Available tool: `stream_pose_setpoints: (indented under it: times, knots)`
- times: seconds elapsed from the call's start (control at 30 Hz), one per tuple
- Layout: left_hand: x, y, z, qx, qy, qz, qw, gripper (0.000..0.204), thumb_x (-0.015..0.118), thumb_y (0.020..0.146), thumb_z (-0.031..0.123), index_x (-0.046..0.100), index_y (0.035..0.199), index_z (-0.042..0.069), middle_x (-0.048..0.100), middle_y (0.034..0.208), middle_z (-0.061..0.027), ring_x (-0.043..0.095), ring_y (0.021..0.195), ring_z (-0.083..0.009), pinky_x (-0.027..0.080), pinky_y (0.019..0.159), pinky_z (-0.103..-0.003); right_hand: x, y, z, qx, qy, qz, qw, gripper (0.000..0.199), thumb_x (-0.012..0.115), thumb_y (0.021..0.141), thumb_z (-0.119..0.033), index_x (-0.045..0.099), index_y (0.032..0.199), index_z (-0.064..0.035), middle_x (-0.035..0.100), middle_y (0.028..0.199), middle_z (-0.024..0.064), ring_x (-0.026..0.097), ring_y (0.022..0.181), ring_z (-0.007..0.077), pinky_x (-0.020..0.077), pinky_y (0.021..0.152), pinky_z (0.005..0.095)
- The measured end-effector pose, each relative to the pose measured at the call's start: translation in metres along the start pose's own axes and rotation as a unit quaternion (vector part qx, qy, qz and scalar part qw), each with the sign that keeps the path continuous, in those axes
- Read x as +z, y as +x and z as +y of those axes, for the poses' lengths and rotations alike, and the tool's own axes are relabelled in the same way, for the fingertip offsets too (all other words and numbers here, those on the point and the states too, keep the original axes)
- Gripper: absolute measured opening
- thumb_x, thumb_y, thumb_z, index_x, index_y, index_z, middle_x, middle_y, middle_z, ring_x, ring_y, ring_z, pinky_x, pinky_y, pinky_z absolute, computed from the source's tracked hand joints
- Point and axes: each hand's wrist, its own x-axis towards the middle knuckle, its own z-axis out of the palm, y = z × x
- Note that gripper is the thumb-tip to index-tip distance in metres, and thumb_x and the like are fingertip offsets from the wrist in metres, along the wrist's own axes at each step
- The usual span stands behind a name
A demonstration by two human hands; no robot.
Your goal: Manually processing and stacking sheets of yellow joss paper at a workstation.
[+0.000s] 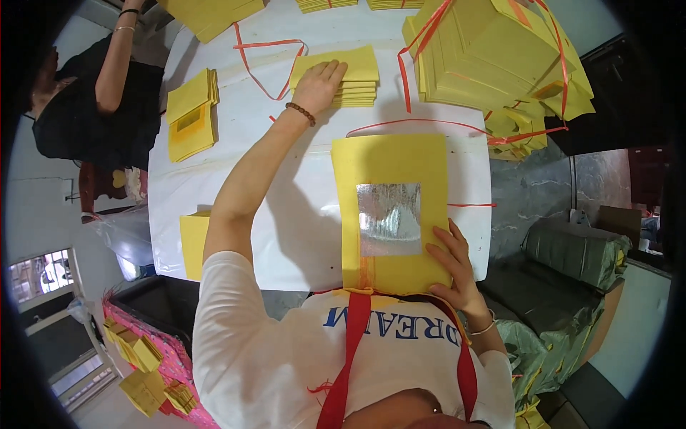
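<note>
My left hand [319, 89] reaches to the far side of the table and lies flat, fingers stretched out, on top of a small layered stack of yellow paper [361, 68]. Close to my body is a yellow paper sheet or stack [389, 161] with a silver foil square [389, 218] on its face and an orange strip below the square. Against its right edge rests my right hand [455, 268], fingers spread on the paper; how thick the pile under it is, I cannot tell.
Tall yellow paper bundles [479, 64] with red ribbon stand at the far right. Another red ribbon [268, 44] lies on the white table [300, 214]. Yellow packets [191, 118] sit at the left, near another person's arm [114, 79]. Green wrapped bales [564, 264] stand at the right.
</note>
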Motion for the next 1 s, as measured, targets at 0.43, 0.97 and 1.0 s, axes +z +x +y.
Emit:
stream_pose_setpoints:
  times: [0.43,0.97,1.0]
  knots:
    - [-0.002,-0.026,0.019,-0.046,-0.07,-0.058,0.995,0.05,0.056,0.086,0.029,0.042,0.133,0.02,0.044,0.128,-0.0127,0.04,0.118,-0.0294,0.03,0.099,-0.044,0.003,-0.004,0.007,0.007,0.025,-0.012,1.0,0.061,0.065,0.07,-0.042,0.059,0.116,-0.0032,0.039,0.136,0.0193,0.024,0.131,0.0466,0.0216,0.105,0.0524]
    - [-0.032,0.01,0.001,0.018,-0.035,-0.154,0.987,0.067,0.067,0.076,0.031,0.036,0.134,0.02,0.047,0.121,-0.0104,0.044,0.115,-0.0279,0.035,0.093,-0.042,-0.008,0.004,-0.007,-0.033,-0.046,0.01,0.998,0.058,0.049,0.082,-0.05,0.058,0.117,-0.0057,0.039,0.137,0.0166,0.019,0.134,0.0411,0.0155,0.108,0.05]
    - [-0.033,0.007,0.001,0.013,-0.041,-0.145,0.989,0.067,0.067,0.076,0.031,0.036,0.134,0.02,0.047,0.122,-0.0102,0.044,0.114,-0.0279,0.035,0.093,-0.042,-0.007,0.006,-0.006,-0.034,-0.047,0.007,0.998,0.059,0.046,0.083,-0.053,0.058,0.117,-0.0058,0.039,0.137,0.0164,0.019,0.134,0.0405,0.0151,0.108,0.0499]
